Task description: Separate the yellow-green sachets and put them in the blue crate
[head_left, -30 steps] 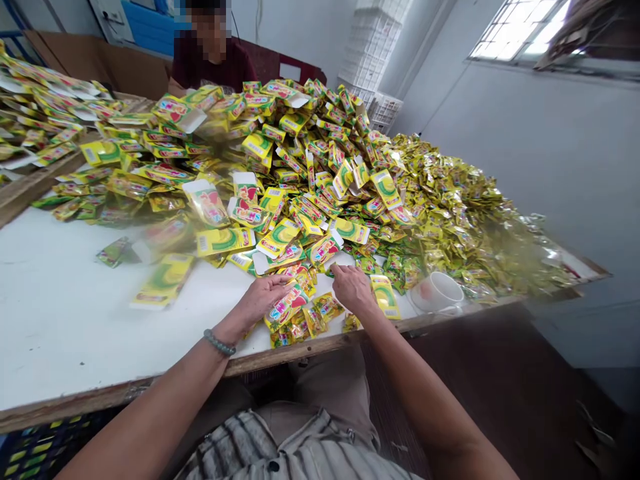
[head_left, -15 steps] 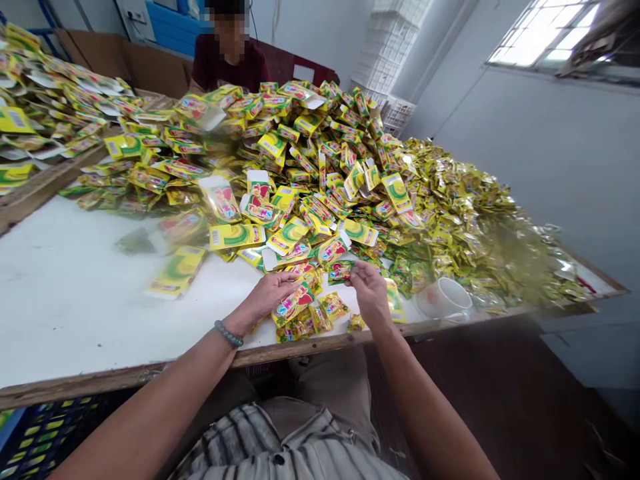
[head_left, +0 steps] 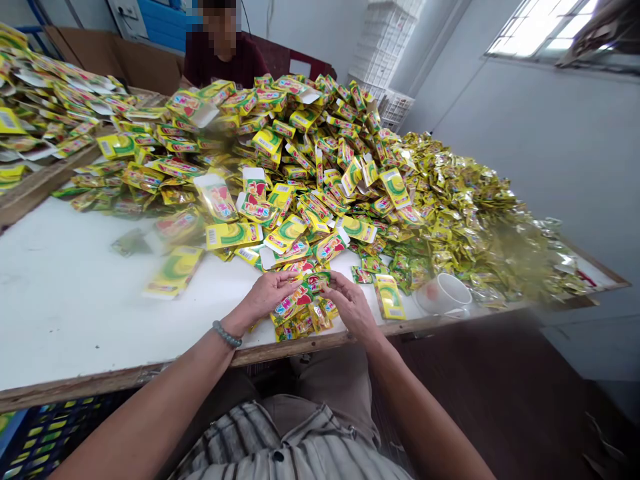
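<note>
Our left hand (head_left: pixel 267 293) grips a box (head_left: pixel 291 304); our right hand (head_left: pixel 351 307), just beside it, pinches a packet (head_left: pixel 318 281). We appear to be filling; the next move calls for alignment.

Boxes (head_left: pixel 234 235): thin printed card, smooth, slight sheen; bare white flaps (head_left: pixel 254 174) matt. Packets (head_left: pixel 455 203): crinkled plastic film, very glossy, metallic-looking glints. Worktop (head_left: pixel 125 313): smooth white surface, low sheen; edge strip (head_left: pixel 310 345) rough, worn wood. Cup (head_left: pixel 443 295): clear, shiny, plastic or glass, cannot tell which. Bracelet (head_left: pixel 227 334): smooth beads. Shirt (head_left: pixel 300 457): matt cloth, creased. Trousers (head_left: pixel 335 387): matt cloth. Wall (head_left: pixel 525 140): smooth, matt.
</note>
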A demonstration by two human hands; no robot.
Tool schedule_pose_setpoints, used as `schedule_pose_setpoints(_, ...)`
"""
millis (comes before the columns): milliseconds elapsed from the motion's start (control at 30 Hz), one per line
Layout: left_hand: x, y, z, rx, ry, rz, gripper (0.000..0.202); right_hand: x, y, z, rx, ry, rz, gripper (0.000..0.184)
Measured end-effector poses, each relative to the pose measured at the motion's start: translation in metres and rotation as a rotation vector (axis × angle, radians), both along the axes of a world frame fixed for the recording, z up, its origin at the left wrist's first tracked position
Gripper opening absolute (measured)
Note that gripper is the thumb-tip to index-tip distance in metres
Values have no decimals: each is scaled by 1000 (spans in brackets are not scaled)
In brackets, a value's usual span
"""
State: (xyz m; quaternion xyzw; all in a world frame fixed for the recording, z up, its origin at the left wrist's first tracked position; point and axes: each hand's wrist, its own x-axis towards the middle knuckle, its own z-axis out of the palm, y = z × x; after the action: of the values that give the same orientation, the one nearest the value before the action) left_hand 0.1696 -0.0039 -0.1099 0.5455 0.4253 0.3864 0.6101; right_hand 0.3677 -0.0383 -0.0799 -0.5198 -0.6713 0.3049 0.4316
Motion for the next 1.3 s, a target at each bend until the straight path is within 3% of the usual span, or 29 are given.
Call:
schedule_pose_setpoints(133,1,-2,4,-22,-79,-24,69,-2,4,0,29,-5,-54,24)
schedule_pose_setpoints(333,2,-6,9,18,-109,-34,62,-3,12,4,203,-332,-124,20)
schedule_pose_setpoints(533,3,-5,8,28,-84,-10,63,-7,11,6,269,-418,-208,18)
schedule_pose_setpoints(700,4,-4,6,48,-93,-50,60,-11,11,7,253,-341,-112,13)
schedule_pose_setpoints(800,5,-3,5,27,-116,-52,62,-12,10,4,154,-214,-76,12)
schedule_pose_setpoints(900,5,-3,4,-18,-125,-32,61,-15,6,3,32,-105,-76,18)
schedule_pose_setpoints(1133,3,-5,10,-40,-203,-1,51,-27,-6,9,-96,-170,92,41)
schedule_pose_setpoints(1300,9,-5,15,-20,-240,30,53,-30,1,-4,-33,79,-67,51)
